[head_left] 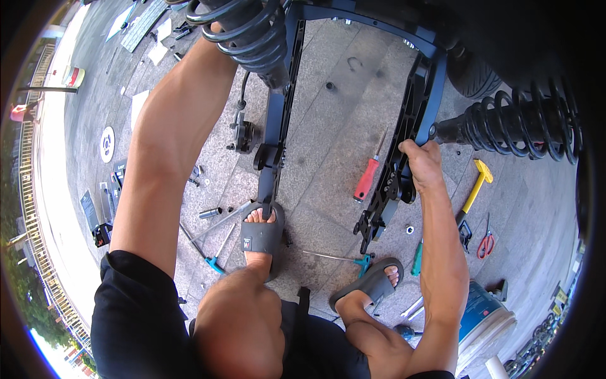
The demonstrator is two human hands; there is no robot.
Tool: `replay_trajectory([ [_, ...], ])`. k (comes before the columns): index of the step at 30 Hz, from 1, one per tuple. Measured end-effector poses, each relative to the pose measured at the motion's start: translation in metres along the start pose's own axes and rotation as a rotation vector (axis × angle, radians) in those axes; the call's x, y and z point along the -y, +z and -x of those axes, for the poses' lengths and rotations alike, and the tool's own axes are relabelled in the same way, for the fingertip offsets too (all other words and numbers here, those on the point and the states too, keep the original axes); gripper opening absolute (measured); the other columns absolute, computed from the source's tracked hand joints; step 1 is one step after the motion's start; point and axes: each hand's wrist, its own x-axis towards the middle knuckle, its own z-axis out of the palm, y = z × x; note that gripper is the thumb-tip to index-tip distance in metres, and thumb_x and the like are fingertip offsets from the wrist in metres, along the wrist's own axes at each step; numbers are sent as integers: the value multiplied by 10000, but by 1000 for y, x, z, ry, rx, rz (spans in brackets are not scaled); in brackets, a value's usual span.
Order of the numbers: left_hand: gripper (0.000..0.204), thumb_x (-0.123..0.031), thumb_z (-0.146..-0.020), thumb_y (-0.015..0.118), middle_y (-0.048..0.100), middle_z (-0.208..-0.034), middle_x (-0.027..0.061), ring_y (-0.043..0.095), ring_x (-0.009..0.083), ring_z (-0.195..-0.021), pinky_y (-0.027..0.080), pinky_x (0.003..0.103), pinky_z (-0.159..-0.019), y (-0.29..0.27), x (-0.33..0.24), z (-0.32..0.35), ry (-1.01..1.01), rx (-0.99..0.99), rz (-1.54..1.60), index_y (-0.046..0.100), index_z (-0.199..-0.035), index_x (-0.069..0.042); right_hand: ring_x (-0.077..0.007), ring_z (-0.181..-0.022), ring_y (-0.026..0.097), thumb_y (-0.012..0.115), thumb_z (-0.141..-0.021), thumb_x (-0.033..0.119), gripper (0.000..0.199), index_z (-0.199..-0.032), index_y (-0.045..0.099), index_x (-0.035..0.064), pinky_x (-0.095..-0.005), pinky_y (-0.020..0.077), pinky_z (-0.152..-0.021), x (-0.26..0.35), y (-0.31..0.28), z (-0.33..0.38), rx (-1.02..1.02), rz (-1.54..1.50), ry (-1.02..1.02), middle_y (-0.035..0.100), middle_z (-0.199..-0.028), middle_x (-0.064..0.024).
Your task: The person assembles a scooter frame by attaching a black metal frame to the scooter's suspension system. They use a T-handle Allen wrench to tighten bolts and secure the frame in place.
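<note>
My right hand (423, 165) grips the right rail of a blue metal frame (432, 101), with its fingers wrapped round it. Close to that hand, a black coil-spring shock absorber (521, 123) sticks out to the right from the rail. My left arm (180, 120) reaches up to the far left. There a second coil-spring shock absorber (243, 38) covers my left hand, so its fingers are hidden. The frame's left rail (274, 123) runs down toward my left foot. A brake caliper (242, 134) hangs on a hose beside it.
Between the rails lies a red-handled screwdriver (368, 178). T-handle hex keys (363, 264) and a socket (210, 213) are near my sandals. At the right are a yellow hammer (473, 189), red-handled scissors (485, 245) and a bucket (483, 325). A tire (470, 69) stands at the far right.
</note>
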Motion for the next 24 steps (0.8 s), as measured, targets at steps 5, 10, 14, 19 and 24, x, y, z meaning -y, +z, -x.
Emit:
replay_trajectory([
  [5,479,-417,-901,559,580,-1158,135,583,258,-1022,483,409,-856,-1,2,3,0,4,0,527,-1203,-47,-77,-583,505,621,-735,35,74,-664,600,31,-260,385,-533,4,3,5,-41,4,-50,550,-662,27],
  [10,463,-401,-902,564,586,-1147,133,586,251,-1016,484,401,-852,-1,4,3,3,12,12,534,-1194,-43,-91,-585,516,613,-723,15,29,-697,600,15,-262,400,-543,3,1,7,-32,84,-11,572,-681,10],
  [14,450,-388,-903,568,591,-1137,132,589,246,-1011,485,396,-849,0,4,4,3,12,13,539,-1186,-39,-92,-559,517,607,-723,40,83,-652,601,-2,-289,391,-507,-5,5,6,-61,43,-57,557,-633,6],
  [19,434,-372,-904,572,597,-1126,131,592,239,-1004,487,388,-844,1,5,5,7,16,13,546,-1176,-35,-85,-542,503,601,-727,49,78,-663,601,5,-284,381,-494,-5,8,6,-89,48,-83,559,-638,11],
  [24,418,-356,-906,577,603,-1114,129,596,232,-998,488,381,-840,0,5,7,7,19,14,553,-1166,-30,-82,-534,492,595,-735,50,76,-672,608,9,-281,375,-488,3,10,11,-68,16,-81,551,-629,19],
])
